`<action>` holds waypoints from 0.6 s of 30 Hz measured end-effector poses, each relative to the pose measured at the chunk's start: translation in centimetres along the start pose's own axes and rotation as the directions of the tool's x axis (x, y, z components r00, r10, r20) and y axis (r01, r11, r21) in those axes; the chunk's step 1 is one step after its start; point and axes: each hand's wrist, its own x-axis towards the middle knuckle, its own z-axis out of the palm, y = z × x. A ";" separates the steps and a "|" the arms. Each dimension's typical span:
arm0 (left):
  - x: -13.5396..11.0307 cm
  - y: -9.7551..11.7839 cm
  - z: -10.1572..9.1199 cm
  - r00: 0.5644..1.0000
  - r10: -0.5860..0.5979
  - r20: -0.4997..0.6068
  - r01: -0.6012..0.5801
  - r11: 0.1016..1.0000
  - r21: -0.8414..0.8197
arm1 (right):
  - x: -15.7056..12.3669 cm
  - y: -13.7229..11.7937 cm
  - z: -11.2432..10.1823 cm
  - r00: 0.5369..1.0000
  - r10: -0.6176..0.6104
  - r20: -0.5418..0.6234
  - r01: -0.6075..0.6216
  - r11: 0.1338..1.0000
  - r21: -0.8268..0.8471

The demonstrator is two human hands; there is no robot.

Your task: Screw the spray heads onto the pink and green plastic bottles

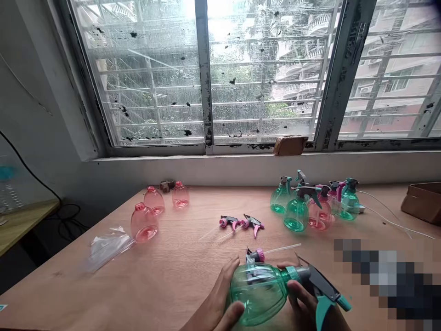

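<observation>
A green see-through spray bottle (pixel 258 294) lies on its side at the near edge of the wooden table (pixel 179 271). My left hand (pixel 217 303) wraps round its body. My right hand (pixel 303 303) grips its neck, right by the grey and teal trigger head (pixel 324 292). Behind the bottle lies a loose pink and grey trigger head with a dip tube (pixel 257 254).
Two more loose pink trigger heads (pixel 241 224) lie mid-table. Three empty pink bottles (pixel 153 209) stand at the left, near a clear plastic bag (pixel 106 248). Several assembled green and pink spray bottles (pixel 310 204) cluster at the back right. A cardboard box (pixel 423 200) sits far right.
</observation>
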 end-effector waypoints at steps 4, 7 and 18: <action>0.1 0.1 -0.3 0.998 -0.064 0.015 0.065 0.996 -0.065 | 0.0 -1.0 0.7 0.999 -0.035 -0.013 0.034 0.998 -0.061; 0.1 0.1 -0.2 0.999 -0.017 -0.028 0.015 0.998 -0.053 | -0.1 -1.6 1.3 0.993 -0.107 -0.054 0.100 0.988 -0.116; -0.1 1.9 -0.8 0.998 -0.024 -0.060 0.021 0.999 -0.050 | -0.2 -1.4 2.0 0.999 -0.053 -0.003 0.053 0.999 -0.011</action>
